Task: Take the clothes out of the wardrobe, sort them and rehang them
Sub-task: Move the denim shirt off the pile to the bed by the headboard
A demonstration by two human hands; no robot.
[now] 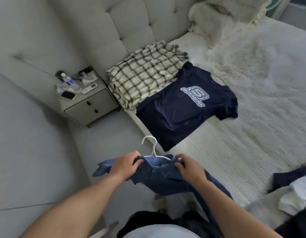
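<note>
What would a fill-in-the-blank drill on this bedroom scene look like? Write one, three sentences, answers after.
1. Both hands, the left hand and the right hand, grip a blue denim shirt that hangs on a white ____.
2. The navy T-shirt lies flat on the bed, right beside the folded ____ shirt.
3. A black phone lies on top of the ____ next to the bed.

Missing words: hanger; plaid; nightstand
</note>
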